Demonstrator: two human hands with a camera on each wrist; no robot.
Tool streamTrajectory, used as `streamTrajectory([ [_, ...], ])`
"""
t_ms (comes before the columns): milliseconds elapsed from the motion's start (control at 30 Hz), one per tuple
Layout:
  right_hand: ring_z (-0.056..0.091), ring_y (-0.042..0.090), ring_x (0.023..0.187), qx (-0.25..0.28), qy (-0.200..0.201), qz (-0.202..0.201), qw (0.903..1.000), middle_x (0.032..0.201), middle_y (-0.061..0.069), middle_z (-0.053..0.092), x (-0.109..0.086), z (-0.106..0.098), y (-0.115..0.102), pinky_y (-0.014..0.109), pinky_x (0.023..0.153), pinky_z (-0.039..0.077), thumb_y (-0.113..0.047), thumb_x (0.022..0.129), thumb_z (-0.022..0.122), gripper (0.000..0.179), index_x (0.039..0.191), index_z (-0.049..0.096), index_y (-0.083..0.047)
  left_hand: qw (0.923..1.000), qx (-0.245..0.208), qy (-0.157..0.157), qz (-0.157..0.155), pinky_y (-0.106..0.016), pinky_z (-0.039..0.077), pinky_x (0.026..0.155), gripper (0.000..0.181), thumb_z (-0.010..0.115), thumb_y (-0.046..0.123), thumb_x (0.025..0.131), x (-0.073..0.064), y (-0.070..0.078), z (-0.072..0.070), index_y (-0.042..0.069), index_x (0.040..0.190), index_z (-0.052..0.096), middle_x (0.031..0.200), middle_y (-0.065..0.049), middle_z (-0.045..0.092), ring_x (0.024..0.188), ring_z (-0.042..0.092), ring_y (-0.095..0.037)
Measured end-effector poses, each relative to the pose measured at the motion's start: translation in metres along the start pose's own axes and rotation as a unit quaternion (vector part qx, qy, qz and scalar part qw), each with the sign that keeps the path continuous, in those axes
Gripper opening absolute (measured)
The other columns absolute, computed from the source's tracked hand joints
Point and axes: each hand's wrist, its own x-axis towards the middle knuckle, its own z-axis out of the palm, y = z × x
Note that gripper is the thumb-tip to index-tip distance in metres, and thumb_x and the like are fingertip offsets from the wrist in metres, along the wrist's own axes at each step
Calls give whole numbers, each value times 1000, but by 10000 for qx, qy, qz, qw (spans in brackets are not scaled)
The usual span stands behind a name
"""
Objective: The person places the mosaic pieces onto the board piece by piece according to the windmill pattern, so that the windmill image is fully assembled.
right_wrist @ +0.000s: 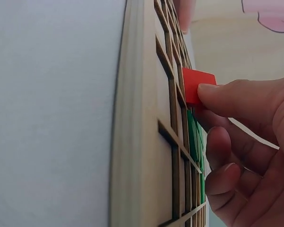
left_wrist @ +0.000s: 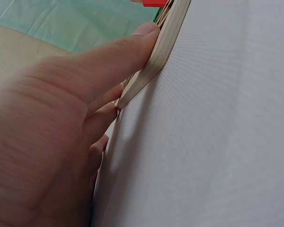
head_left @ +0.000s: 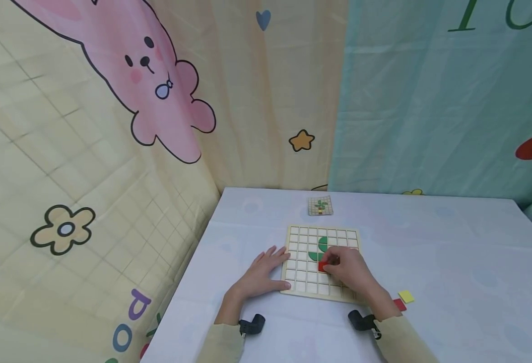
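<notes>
A wooden grid board [head_left: 301, 276] lies on the table with several green rounded pieces [head_left: 323, 244] set in its middle cells. My right hand [head_left: 351, 271] pinches a red square tile [right_wrist: 190, 84] between thumb and fingers, right at the grid just below the green pieces. In the right wrist view, the tile stands up from the slats, with its lower edge close to the cells. My left hand [head_left: 262, 275] rests at the board's left edge, fingers spread and thumb [left_wrist: 132, 49] touching the rim near the corner.
Behind the board lies a small pattern card [head_left: 313, 206] printed with a green plant on a grid. Another red tile [head_left: 399, 304] and a yellow tile [head_left: 406, 296] lie by my right forearm. Printed curtains [head_left: 266, 91] hang behind and left of the white table [head_left: 456, 262].
</notes>
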Motion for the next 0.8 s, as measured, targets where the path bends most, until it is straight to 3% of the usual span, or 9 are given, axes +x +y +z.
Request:
streamTrajectory([
  [367,53,12,76,-946,10,-209,9953,85,-7,60,-2,-2,-3,31,66,48,-18,83,85,11,93,81,-21,10000,7,23,-17,-46,6,124,86,72,60,84,0,-2,2,25,156,39,165,11,24,154,6,-17],
  [600,49,13,71,-1144,59,-320,9929,81,-7,55,-2,-2,-2,30,59,43,-19,80,86,18,97,82,-20,9999,33,91,52,-47,7,124,85,71,59,85,1,-3,2,25,156,40,165,9,24,154,7,-19],
  [800,49,16,72,-1078,-7,-174,9940,80,-7,54,-3,-5,-1,30,59,43,-17,79,85,22,99,80,-22,10000,32,42,-12,-46,6,124,85,73,58,85,1,-2,2,25,156,40,165,10,24,154,6,-17],
])
